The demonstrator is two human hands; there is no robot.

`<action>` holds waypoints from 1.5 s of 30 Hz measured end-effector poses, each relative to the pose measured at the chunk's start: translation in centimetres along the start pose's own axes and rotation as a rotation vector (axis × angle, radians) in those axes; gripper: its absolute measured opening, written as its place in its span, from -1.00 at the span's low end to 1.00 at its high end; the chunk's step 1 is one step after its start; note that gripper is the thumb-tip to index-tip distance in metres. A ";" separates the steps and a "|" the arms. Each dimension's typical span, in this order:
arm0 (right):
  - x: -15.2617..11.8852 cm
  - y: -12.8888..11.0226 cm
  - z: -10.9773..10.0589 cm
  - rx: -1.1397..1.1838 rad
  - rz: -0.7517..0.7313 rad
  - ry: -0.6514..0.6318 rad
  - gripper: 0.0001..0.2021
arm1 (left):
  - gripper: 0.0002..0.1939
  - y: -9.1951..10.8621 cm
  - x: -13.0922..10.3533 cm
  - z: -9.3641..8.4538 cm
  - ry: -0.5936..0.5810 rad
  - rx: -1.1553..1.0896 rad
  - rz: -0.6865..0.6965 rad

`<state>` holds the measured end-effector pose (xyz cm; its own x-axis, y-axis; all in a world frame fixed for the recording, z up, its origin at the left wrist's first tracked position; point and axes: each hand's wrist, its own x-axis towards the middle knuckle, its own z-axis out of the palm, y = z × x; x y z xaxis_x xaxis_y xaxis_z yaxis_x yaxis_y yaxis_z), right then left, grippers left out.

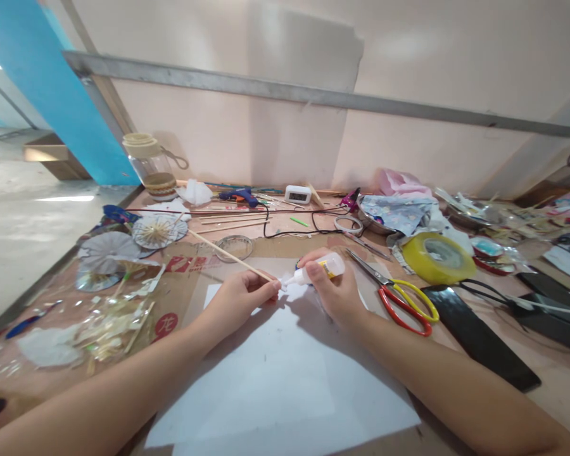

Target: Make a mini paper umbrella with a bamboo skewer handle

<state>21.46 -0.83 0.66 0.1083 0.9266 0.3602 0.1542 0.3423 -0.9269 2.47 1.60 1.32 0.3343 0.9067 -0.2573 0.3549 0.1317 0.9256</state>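
A thin wooden stick (225, 252) is pinched near its lower right end by my left hand (240, 301), and its far end slants up to the left. My right hand (335, 294) grips a small white glue bottle (331, 265), tipped so that its nozzle points left at the stick's near end. Whether nozzle and stick touch is too small to tell. Under both hands lie white paper sheets (275, 380) on brown cardboard.
Scissors (411, 304), yellow tape (437, 258) and a black phone (479, 335) lie right of my right hand. Folded paper rosettes (107, 252) and scraps are at left. Behind stand a jar (149, 166), a blue glue gun (240, 196) and a white clock (297, 194).
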 end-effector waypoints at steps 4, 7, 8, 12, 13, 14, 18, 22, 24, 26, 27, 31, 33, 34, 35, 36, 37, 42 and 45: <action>0.3 -0.1 0.0 -0.016 0.018 0.059 -0.66 | -0.64 -0.3 0.2 0.1 -0.008 -0.027 0.022; 0.4 -0.4 0.0 0.007 0.018 0.124 -0.65 | -0.66 -0.4 0.2 0.1 -0.001 -0.049 0.011; 0.4 -0.5 -0.1 0.009 0.007 0.139 -0.65 | -0.67 -0.4 0.2 0.1 -0.004 -0.048 0.006; 0.2 -0.7 -0.2 0.027 -0.060 0.174 -0.67 | -0.68 0.1 0.1 0.0 -0.011 -0.014 0.016; 0.1 -0.7 -0.2 0.032 -0.068 0.170 -0.67 | -0.68 0.1 0.1 -0.1 -0.014 -0.010 0.021; 0.0 -0.6 -0.3 0.034 -0.067 0.155 -0.67 | -0.68 0.1 0.1 -0.1 -0.017 -0.009 0.024; 0.0 -0.3 -0.2 0.015 -0.024 0.057 -0.66 | -0.69 0.0 0.1 0.0 -0.017 -0.030 0.021; 0.0 -0.2 0.0 0.004 -0.020 0.031 -0.65 | -0.68 -0.1 0.0 0.1 -0.013 -0.059 0.026; 0.0 -0.2 0.1 -0.005 -0.037 0.023 -0.66 | -0.67 -0.1 -0.1 0.1 -0.019 -0.045 0.023; 0.1 -0.1 0.1 0.001 -0.043 0.028 -0.68 | -0.66 0.0 -0.1 0.1 -0.015 -0.046 0.027; 0.1 -0.1 0.0 0.009 -0.041 0.034 -0.69 | -0.66 0.0 -0.1 0.1 -0.015 -0.053 0.026; 0.1 0.0 0.0 0.033 -0.020 0.037 -0.71 | -0.67 0.0 0.0 0.2 -0.014 -0.092 0.024; 0.1 0.0 0.0 0.035 -0.012 0.010 -0.71 | -0.69 0.1 0.0 0.2 -0.010 -0.073 0.027; 0.0 0.0 0.0 0.036 -0.010 -0.001 -0.71 | -0.69 0.2 0.0 0.1 -0.006 -0.056 0.029; 0.1 -0.1 0.1 0.039 -0.006 -0.004 -0.70 | -0.69 0.3 0.0 0.1 -0.007 -0.036 0.025; 0.1 -0.1 0.1 0.048 0.000 0.006 -0.70 | -0.70 0.4 0.0 0.0 -0.007 -0.018 0.020; 0.3 -0.1 0.0 0.065 0.011 0.028 -0.69 | -0.70 0.5 -0.1 0.0 -0.004 -0.010 0.014; 2.3 -0.9 -0.7 0.313 0.174 0.051 -0.66 | -0.69 0.2 0.1 0.1 0.012 -0.032 -0.002; 3.8 -2.4 -2.0 0.517 0.289 -0.078 -0.56 | -0.67 -0.4 0.4 0.1 0.006 -0.030 0.017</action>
<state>23.41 1.50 4.47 -0.0008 0.9954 0.0954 -0.3707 0.0883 -0.9245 2.59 1.82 0.84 0.3353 0.9112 -0.2395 0.3229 0.1277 0.9378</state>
